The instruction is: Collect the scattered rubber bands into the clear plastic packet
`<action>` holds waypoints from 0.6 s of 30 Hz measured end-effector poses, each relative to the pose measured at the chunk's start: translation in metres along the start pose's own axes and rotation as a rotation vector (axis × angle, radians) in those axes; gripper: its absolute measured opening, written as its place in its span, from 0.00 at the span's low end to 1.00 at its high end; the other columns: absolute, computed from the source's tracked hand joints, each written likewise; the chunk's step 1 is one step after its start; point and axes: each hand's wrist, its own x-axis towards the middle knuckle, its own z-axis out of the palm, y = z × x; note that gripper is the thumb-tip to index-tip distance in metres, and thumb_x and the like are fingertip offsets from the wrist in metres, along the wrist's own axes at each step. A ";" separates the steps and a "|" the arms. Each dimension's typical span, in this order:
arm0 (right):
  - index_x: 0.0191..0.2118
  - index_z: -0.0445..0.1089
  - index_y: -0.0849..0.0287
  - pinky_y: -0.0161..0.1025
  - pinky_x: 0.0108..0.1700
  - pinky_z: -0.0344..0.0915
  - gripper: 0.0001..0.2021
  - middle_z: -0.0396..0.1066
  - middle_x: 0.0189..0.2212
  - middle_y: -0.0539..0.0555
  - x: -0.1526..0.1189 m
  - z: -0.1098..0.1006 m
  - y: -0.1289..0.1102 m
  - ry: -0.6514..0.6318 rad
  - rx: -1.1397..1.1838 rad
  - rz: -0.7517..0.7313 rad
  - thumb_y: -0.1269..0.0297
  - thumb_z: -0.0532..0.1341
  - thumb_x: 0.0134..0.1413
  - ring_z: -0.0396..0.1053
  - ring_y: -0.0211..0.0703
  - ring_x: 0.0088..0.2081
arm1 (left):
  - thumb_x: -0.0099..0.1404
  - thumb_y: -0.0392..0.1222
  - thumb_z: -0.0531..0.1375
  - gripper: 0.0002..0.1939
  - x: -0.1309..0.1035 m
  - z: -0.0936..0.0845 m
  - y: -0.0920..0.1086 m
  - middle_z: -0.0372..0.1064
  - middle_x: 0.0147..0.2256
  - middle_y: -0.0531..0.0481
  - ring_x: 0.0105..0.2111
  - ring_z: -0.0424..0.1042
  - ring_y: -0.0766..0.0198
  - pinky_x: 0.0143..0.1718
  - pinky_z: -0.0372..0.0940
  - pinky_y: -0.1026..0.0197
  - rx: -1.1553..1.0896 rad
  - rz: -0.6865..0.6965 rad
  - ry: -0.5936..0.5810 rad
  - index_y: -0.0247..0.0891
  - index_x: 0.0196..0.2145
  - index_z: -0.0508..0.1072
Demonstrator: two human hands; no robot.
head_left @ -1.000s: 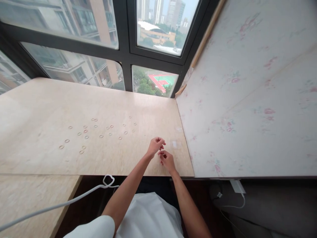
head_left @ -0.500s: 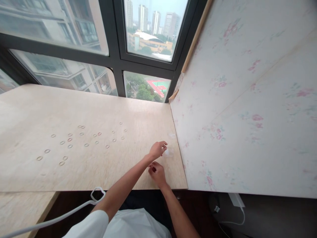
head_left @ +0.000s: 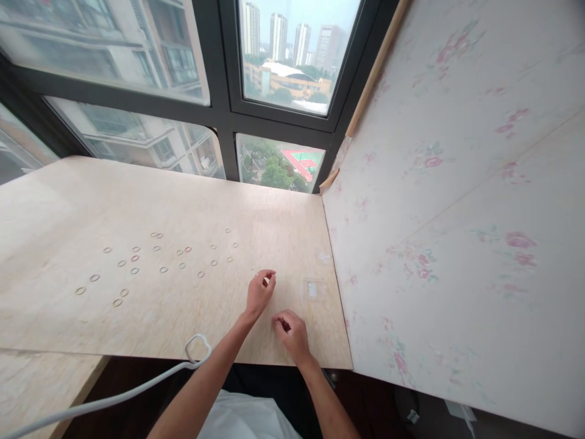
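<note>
On my feed, the left hand [head_left: 261, 292] pinches its fingertips together over the board [head_left: 256, 213]; the right hand [head_left: 293, 334] curls alongside. I can't tell what either grips. Thin rings [head_left: 80, 294] lie flat leftward; rightward sits a clear plastic case [head_left: 322, 289], its white insert [head_left: 312, 289] lengthwise window-to-body.
</note>
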 end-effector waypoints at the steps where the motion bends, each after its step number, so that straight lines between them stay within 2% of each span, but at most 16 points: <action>1: 0.30 0.72 0.57 0.35 0.30 0.62 0.09 0.70 0.27 0.50 0.000 0.000 0.000 -0.006 0.001 0.003 0.72 0.54 0.51 0.67 0.39 0.27 | 0.61 0.42 0.54 0.08 -0.001 -0.009 -0.007 0.71 0.33 0.49 0.24 0.67 0.66 0.29 0.62 0.62 0.031 -0.006 0.037 0.39 0.36 0.71; 5: 0.30 0.72 0.57 0.35 0.28 0.62 0.08 0.70 0.26 0.51 0.000 0.002 0.003 -0.030 0.014 0.054 0.70 0.55 0.50 0.66 0.38 0.25 | 0.60 0.40 0.54 0.04 -0.009 -0.036 -0.028 0.68 0.28 0.52 0.24 0.66 0.65 0.29 0.61 0.62 0.065 0.000 0.112 0.40 0.33 0.67; 11: 0.34 0.71 0.59 0.32 0.17 0.59 0.10 0.64 0.17 0.46 0.018 0.007 0.005 -0.169 0.215 0.415 0.59 0.57 0.50 0.63 0.37 0.17 | 0.58 0.35 0.54 0.02 -0.020 -0.046 -0.036 0.67 0.26 0.53 0.24 0.63 0.66 0.29 0.57 0.63 0.087 0.089 -0.014 0.39 0.29 0.66; 14: 0.34 0.71 0.60 0.32 0.19 0.60 0.11 0.64 0.16 0.46 0.038 0.015 -0.008 -0.132 0.230 0.363 0.59 0.58 0.50 0.62 0.35 0.17 | 0.56 0.34 0.55 0.02 -0.022 -0.050 -0.035 0.66 0.25 0.54 0.24 0.62 0.67 0.29 0.55 0.64 0.054 0.094 -0.044 0.38 0.28 0.66; 18: 0.34 0.70 0.60 0.30 0.20 0.58 0.10 0.63 0.16 0.45 0.076 0.036 -0.041 -0.047 0.237 0.231 0.59 0.58 0.51 0.60 0.33 0.17 | 0.54 0.33 0.55 0.02 -0.023 -0.057 -0.039 0.63 0.23 0.55 0.24 0.61 0.68 0.28 0.53 0.66 -0.037 0.083 -0.066 0.37 0.26 0.65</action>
